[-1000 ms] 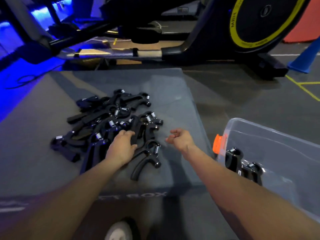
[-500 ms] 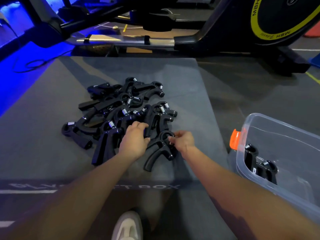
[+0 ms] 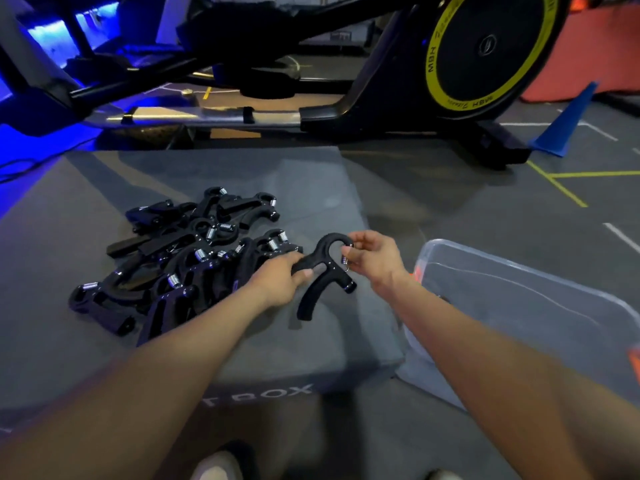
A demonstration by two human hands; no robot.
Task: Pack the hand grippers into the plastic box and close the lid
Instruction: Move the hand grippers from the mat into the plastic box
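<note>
Lifted off pile (image 3: 180, 258): curved black gripper (image 3: 322, 271), both hands (image 3: 280, 278) (image 3: 374, 258).

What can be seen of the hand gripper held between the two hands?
The held hand gripper is matte black, looks like plastic, with a curved top loop, two diverging handles and a small metal spring by the loop. It is lifted off the grey mat, right of the pile. The left hand grasps one handle; the right hand pinches the loop end near the spring. The other handle hangs free.

Both forearms reach forward; left hand (image 3: 282, 278) clenched, right hand (image 3: 375, 259) pinching (fingertips together).
</note>
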